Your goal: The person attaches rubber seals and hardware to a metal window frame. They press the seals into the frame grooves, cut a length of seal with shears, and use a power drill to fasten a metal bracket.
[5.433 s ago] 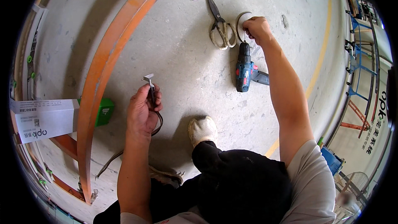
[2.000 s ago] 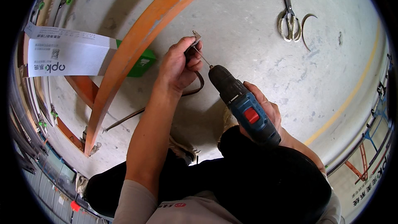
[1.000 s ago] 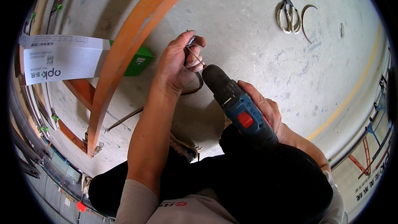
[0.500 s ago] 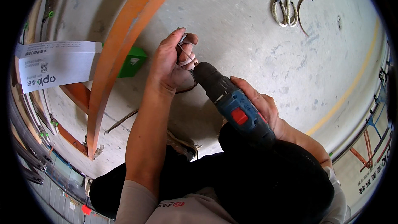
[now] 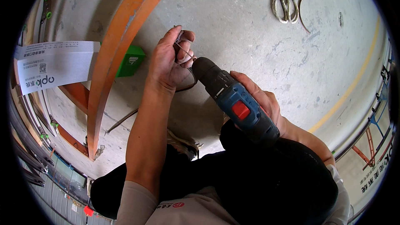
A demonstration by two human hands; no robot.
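Note:
My right hand [image 5: 266, 104] is wrapped round a blue and black cordless drill [image 5: 233, 98] with a red switch on top. From its chuck a thin metal bit [image 5: 183, 50] reaches toward my left hand [image 5: 168, 60]. That hand is closed, thumb and fingers pinching a small dark grey part [image 5: 179, 37] at the far end of the bit. What the part is cannot be made out. A dark thin strip [image 5: 192, 81] curves below the left palm, partly hidden behind the wrist.
An orange beam [image 5: 121, 37] rises at the left. Behind it sit a green box [image 5: 131, 61] and a white printed carton [image 5: 62, 64]. Scissors [image 5: 284, 4] and a curved strip [image 5: 301, 14] lie on the grey floor [image 5: 258, 46] at the far right. A thin rod [image 5: 121, 121] lies near my left forearm.
Both hands and the drill have shifted slightly up and left in the picture. The background has moved a little as well. Both grips look the same.

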